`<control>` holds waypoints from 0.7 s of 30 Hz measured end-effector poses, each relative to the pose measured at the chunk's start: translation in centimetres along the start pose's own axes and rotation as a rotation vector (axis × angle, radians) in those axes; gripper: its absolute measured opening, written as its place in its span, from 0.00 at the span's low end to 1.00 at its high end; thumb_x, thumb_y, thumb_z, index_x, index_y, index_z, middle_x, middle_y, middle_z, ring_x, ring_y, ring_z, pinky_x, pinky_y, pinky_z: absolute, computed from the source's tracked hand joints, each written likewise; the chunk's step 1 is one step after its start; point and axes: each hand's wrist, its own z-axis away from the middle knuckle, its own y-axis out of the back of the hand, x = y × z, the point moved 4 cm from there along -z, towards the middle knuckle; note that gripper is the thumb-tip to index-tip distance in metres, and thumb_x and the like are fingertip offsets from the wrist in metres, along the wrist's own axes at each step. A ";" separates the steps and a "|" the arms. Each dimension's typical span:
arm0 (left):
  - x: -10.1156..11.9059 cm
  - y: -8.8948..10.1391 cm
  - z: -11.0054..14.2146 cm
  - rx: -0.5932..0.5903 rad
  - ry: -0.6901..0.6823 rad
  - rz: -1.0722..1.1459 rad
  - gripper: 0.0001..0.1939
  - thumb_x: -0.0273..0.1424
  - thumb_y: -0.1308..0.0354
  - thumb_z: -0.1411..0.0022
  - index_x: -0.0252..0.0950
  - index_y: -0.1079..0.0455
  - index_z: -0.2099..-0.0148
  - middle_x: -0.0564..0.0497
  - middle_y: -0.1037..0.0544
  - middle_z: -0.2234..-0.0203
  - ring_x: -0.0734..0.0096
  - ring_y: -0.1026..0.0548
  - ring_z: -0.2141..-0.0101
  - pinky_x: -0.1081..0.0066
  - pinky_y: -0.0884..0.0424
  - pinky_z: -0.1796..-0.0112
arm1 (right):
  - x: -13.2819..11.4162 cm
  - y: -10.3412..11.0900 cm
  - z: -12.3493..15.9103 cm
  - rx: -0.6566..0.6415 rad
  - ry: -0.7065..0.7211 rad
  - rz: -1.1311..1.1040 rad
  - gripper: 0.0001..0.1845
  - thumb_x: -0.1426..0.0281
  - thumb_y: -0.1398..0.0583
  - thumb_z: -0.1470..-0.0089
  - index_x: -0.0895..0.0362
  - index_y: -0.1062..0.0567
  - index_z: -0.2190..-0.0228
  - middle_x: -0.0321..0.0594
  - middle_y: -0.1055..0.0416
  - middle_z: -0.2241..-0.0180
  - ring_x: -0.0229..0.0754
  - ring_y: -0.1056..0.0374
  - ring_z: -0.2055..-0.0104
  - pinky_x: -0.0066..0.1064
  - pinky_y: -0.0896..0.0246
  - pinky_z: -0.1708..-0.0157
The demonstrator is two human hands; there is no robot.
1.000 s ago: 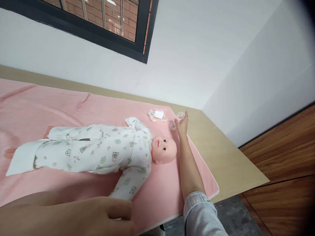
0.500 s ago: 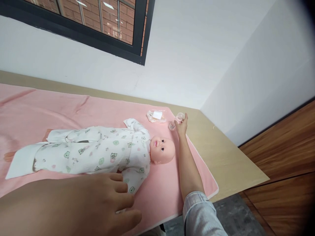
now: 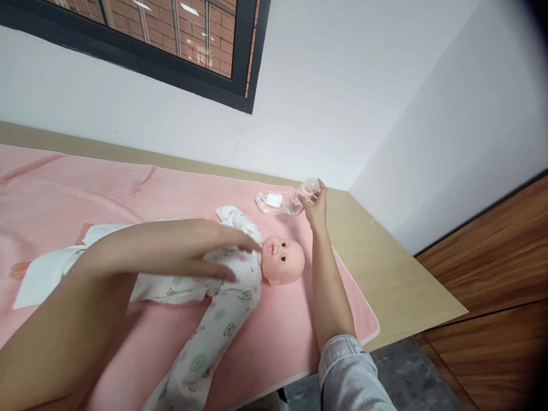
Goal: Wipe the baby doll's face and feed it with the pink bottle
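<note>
A clear bottle (image 3: 305,190) is gripped in the right hand (image 3: 314,206), with fingers and thumb wrapped about it. It is held tilted at the blanket's far right corner, its domed end turned up and to the right; whether its lower end touches anything cannot be told. Just left of the bottle, a clear packet (image 3: 274,200) bearing a white label is seen on the blanket.

A doll (image 3: 245,275) in white printed clothes is laid face up, its head toward the right arm and one sleeve stretched toward the near edge. Its body is partly covered from view by the left hand (image 3: 194,248), which is empty and held open over the chest, fingers extended; contact cannot be made out.

Beneath the doll a pink blanket (image 3: 274,337) is spread on a wooden counter (image 3: 368,268). The counter is backed by a white wall (image 3: 334,103), into which a dark-framed window (image 3: 180,34) is set.
</note>
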 end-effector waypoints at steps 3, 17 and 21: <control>-2.6 0.1 -1.6 0.099 0.077 0.066 0.24 0.42 0.45 0.32 0.46 0.35 0.36 0.51 0.27 0.42 0.60 0.26 0.47 0.65 0.29 0.48 | -4.1 -0.9 1.4 -0.133 0.057 -0.085 0.48 0.61 0.35 0.51 0.45 0.51 0.34 0.46 0.34 0.44 0.44 0.30 0.50 0.40 0.31 0.50; -2.6 0.0 -3.0 0.537 0.196 0.127 0.31 0.43 0.37 0.41 0.45 0.36 0.37 0.52 0.26 0.46 0.55 0.26 0.50 0.65 0.29 0.54 | -15.8 -6.0 11.0 -0.511 0.176 -0.371 0.44 0.53 0.36 0.45 0.37 0.51 0.34 0.37 0.45 0.35 0.46 0.34 0.43 0.47 0.30 0.44; -3.2 0.1 -3.1 0.562 0.244 0.124 0.27 0.40 0.38 0.43 0.41 0.32 0.42 0.50 0.23 0.49 0.53 0.25 0.53 0.67 0.30 0.58 | -15.5 -6.8 11.5 -0.531 0.176 -0.414 0.42 0.52 0.38 0.44 0.38 0.51 0.34 0.37 0.45 0.34 0.48 0.37 0.39 0.52 0.33 0.41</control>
